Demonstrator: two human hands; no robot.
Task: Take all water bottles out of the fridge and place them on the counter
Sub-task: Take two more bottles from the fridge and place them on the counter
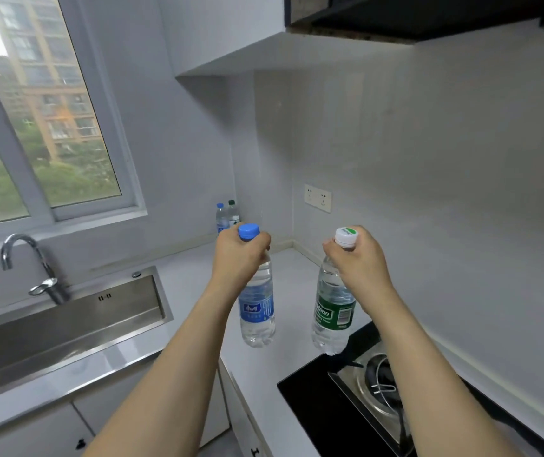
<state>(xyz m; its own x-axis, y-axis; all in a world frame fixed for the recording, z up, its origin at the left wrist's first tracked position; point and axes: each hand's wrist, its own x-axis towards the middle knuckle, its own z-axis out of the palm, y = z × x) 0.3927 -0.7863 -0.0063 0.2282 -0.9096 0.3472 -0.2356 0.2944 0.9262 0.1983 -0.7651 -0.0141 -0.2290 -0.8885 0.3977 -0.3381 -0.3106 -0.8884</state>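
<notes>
My left hand (239,253) grips the neck of a clear water bottle with a blue cap and blue label (257,311). It hangs upright above the white counter (264,364). My right hand (359,258) grips the neck of a second bottle with a white cap and green label (331,316), held over the counter at the hob's near corner. Two more bottles stand in the back corner of the counter: one with a blue cap (221,217) and one with a dark green cap (233,213). The fridge is out of view.
A steel sink (66,328) with a chrome tap (30,265) lies to the left. A black gas hob (356,400) takes the counter's right side. A wall socket (317,197) sits above the corner, cupboards and a hood overhead, a window at left.
</notes>
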